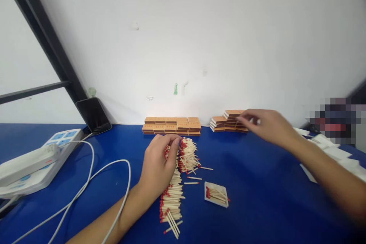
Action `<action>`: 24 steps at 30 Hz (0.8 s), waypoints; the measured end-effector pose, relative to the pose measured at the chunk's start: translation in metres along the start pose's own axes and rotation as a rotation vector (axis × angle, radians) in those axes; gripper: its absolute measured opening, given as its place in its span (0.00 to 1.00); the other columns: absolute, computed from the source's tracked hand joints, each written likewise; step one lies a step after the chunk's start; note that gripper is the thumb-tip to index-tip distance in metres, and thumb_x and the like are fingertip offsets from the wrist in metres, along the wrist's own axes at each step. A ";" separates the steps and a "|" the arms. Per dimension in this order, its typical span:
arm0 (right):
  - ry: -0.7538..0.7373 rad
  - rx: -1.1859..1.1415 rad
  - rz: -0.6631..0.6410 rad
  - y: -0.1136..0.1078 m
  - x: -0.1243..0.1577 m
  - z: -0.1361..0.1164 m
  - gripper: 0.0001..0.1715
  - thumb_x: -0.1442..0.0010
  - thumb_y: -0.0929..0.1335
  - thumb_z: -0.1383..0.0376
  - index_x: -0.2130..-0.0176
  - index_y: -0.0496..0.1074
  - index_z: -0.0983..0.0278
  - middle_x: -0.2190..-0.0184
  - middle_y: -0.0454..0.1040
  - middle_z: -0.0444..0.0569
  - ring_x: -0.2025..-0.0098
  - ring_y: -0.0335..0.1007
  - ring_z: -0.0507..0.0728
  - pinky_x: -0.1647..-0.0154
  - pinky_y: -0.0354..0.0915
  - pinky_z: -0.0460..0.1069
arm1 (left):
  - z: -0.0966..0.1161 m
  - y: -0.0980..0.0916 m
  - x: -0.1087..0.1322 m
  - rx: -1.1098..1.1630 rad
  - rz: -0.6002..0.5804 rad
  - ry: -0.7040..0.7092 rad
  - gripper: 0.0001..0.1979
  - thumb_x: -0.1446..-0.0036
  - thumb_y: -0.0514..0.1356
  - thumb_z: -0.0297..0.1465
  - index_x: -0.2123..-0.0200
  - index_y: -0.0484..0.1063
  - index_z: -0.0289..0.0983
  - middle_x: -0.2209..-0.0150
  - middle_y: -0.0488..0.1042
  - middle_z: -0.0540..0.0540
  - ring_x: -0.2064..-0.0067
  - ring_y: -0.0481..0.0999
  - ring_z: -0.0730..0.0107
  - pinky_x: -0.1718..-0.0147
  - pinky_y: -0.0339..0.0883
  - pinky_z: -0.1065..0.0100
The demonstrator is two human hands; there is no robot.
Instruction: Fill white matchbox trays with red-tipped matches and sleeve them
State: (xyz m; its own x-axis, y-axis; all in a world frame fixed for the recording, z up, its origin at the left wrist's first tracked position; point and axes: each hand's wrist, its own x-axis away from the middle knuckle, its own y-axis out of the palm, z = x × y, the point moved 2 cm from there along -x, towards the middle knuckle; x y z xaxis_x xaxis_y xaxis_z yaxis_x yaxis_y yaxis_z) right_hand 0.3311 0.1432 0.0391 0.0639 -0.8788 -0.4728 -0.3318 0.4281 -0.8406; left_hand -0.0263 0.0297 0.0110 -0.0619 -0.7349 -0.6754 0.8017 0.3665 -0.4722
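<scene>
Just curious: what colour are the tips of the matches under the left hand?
Red; the matches have pale wooden sticks. Shows best in head view.

Bare blue table (271, 187) is lying open at four o'clock of the match pile (175, 188), beyond the small tray (216, 194). Matchbox stacks (171, 126) are walling off twelve and one o'clock. White cables (94, 175) and a power strip (34, 164) are crowding nine o'clock, and white cartons (328, 148) are blocking three.

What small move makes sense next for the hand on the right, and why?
Probably closing its fingers on one box of the right-hand stack of boxes: the right hand, blurred, reaches the top of that stack. The tray lies uncovered with some matches inside, and the left hand sits on the match pile.
</scene>
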 end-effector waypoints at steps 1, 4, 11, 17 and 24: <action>0.079 0.077 -0.011 -0.010 0.001 0.028 0.13 0.38 0.70 0.51 0.63 0.78 0.56 0.66 0.82 0.49 0.66 0.74 0.62 0.62 0.63 0.55 | 0.003 0.001 0.001 0.000 0.008 0.032 0.08 0.27 0.57 0.33 0.53 0.76 0.41 0.59 0.80 0.46 0.57 0.78 0.62 0.55 0.70 0.60; 0.263 0.197 -0.002 -0.040 0.004 0.094 0.17 0.41 0.73 0.50 0.73 0.72 0.58 0.68 0.82 0.58 0.69 0.72 0.64 0.66 0.59 0.58 | 0.011 0.000 0.003 -0.015 0.036 0.120 0.17 0.30 0.61 0.31 0.39 0.69 0.41 0.55 0.80 0.45 0.52 0.78 0.61 0.49 0.71 0.58; 0.245 0.170 0.090 -0.026 0.004 0.092 0.20 0.38 0.71 0.50 0.53 0.75 0.61 0.51 0.81 0.60 0.54 0.76 0.64 0.54 0.65 0.57 | 0.019 -0.001 0.002 -0.061 -0.031 0.232 0.11 0.31 0.63 0.30 0.47 0.74 0.40 0.56 0.80 0.45 0.53 0.77 0.61 0.52 0.72 0.59; 0.426 -0.004 0.023 0.030 -0.017 0.031 0.59 0.45 0.64 0.28 0.37 0.64 0.70 0.38 0.67 0.73 0.44 0.73 0.76 0.45 0.68 0.65 | 0.018 0.008 0.007 -0.030 -0.121 0.241 0.11 0.32 0.62 0.30 0.47 0.74 0.39 0.58 0.80 0.44 0.55 0.77 0.61 0.53 0.73 0.58; 0.523 -0.152 0.175 0.062 -0.020 0.002 0.68 0.58 0.72 0.29 0.37 0.57 0.70 0.37 0.61 0.76 0.36 0.62 0.82 0.38 0.64 0.69 | 0.019 0.007 0.007 -0.029 -0.120 0.233 0.10 0.31 0.62 0.30 0.47 0.74 0.39 0.59 0.80 0.44 0.56 0.78 0.62 0.54 0.73 0.59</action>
State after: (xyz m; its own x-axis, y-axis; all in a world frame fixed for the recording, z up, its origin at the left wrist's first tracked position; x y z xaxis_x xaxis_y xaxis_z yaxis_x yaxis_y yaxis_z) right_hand 0.3107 0.1878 -0.0043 -0.4656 -0.8014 -0.3754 -0.4295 0.5755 -0.6959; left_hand -0.0100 0.0160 0.0137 -0.2930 -0.6240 -0.7244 0.7635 0.3033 -0.5701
